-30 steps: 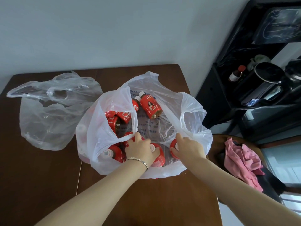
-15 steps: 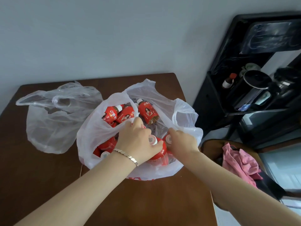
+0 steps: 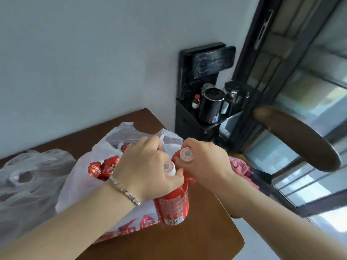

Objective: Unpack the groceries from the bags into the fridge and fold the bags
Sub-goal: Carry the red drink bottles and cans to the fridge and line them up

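**Two red bottles gripped at the bag's edge**

The left hand [image 3: 148,166], a bracelet [image 3: 124,191] at its wrist, curls round the neck of a red bottle [image 3: 172,205] with a white cap, at the centre of the frame; the right hand [image 3: 204,164] grips a second red bottle [image 3: 186,154] close beside it; both stand upright at the right edge of the white bag [image 3: 78,184], which lies open on the brown table [image 3: 197,237]; further bottles [image 3: 105,167] lie inside it, left of centre; a clear empty bag [image 3: 28,175] sits at the left edge; a black kettle [image 3: 211,104] stands in a dark rack [image 3: 185,117] at upper right; a pink cloth [image 3: 241,167] shows beyond the right wrist.
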### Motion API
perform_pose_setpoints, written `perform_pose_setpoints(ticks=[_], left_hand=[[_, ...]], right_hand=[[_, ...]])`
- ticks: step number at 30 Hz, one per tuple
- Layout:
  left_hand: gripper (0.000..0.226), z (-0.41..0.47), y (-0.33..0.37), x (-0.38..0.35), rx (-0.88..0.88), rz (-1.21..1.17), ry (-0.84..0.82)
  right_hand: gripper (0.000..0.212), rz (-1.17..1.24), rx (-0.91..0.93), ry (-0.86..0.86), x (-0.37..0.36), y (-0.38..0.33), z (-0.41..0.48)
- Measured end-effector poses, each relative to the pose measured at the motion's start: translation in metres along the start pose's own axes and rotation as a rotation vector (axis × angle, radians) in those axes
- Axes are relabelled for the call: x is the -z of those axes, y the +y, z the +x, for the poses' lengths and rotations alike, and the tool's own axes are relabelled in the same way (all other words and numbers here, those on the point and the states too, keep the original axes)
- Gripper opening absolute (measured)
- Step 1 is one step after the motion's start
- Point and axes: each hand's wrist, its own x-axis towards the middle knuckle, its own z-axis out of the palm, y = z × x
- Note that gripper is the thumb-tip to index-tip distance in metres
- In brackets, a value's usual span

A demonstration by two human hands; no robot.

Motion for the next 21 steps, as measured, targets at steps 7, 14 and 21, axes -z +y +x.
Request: perform_pose_setpoints(ticks=[7, 14, 21], left_hand=[[0.052, 0.0, 0.067, -0.012, -0.45, 0.005, -0.011], [0.049, -0.027, 0.219, -0.014, -0.869, -0.129, -0.078], [0.073, -0.115, 0.408, -0.018, -1.337, -0.224, -0.098]], right_hand=[[0.027, 0.003, -0.394, 0.131, 0.025, 0.041, -0.105], [0.035, -0.063, -0.766, 0.307, 0.057, 0.105, -0.266], [0.038, -0.097, -1.11, 0.514, 0.075, 0.156, -0.471]])
